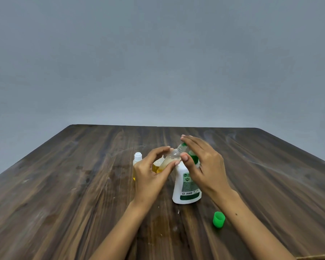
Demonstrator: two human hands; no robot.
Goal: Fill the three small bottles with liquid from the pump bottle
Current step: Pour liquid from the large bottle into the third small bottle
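My left hand (150,171) grips a small clear bottle (172,157), tilted with its mouth up against the green pump nozzle. The bottle holds some yellow liquid in its lower part. My right hand (203,162) rests on the green pump head (193,156) of the white pump bottle (186,184), fingers straight over the top. A second small bottle (138,162) with a white cap and yellow liquid stands left of my left hand. Another small bottle (156,165) with yellow liquid is mostly hidden behind my left hand.
A loose green cap (218,219) lies on the dark wooden table (64,194), to the right front of the pump bottle. A wet yellowish smear (158,220) marks the wood between my forearms. A plain grey wall is behind the table.
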